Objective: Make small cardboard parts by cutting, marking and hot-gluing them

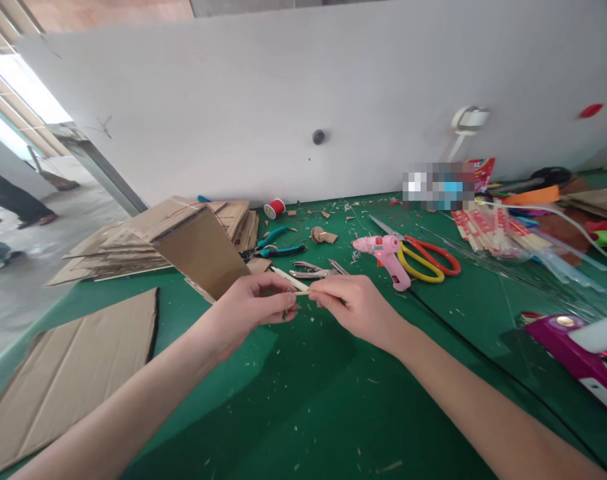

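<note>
Both my hands meet over the middle of the green table. A thin wooden stick [302, 293] spans the short gap between them. My left hand [263, 300] is closed on its left end, with the fingers curled; a small dark piece shows at these fingertips, too small to name. My right hand [346, 300] pinches the other end, the fingers pressed together. Just behind the hands lie metal pliers [313, 272] and a white strip [289, 278]. Teal-handled pliers [278, 250] rest farther back. A pink glue gun [386, 253] stands to the right of my right hand.
Stacked cardboard [128, 233] and a flat cardboard sheet [78, 367] are on the left. Scissors [428, 257] lie behind the glue gun, whose black cord [478, 350] crosses the right side. A purple power strip [573, 353] sits at right. Red thread [274, 209] stands near the wall.
</note>
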Available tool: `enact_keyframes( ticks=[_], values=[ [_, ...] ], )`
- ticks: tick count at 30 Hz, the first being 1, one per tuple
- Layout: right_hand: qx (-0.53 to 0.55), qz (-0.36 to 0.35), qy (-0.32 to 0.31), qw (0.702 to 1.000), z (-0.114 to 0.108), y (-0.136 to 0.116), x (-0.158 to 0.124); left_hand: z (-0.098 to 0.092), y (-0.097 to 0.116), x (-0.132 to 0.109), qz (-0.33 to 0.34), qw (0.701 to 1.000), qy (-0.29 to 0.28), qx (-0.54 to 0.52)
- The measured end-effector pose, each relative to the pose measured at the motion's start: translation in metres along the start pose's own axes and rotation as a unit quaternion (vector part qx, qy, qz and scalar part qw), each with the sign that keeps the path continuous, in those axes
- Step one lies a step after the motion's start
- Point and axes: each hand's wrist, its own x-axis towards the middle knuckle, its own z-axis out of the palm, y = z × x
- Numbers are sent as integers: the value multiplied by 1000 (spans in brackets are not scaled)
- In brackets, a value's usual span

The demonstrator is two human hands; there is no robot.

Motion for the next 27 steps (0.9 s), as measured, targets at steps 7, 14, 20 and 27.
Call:
enact_keyframes(
  ticks=[7,14,20,27],
  values=[
    [380,238,-28,893,-7,11,0,-14,23,-21,195,940,133,248],
    [447,268,37,852,6,13,1,-14,15,-15,154,951,76,258],
    [488,280,63,824,9,9,1,-7,1,-4,31,994,30,98],
    [436,285,74,850,12,9,2,-5,-2,-2,30,999,21,5]
  ],
)
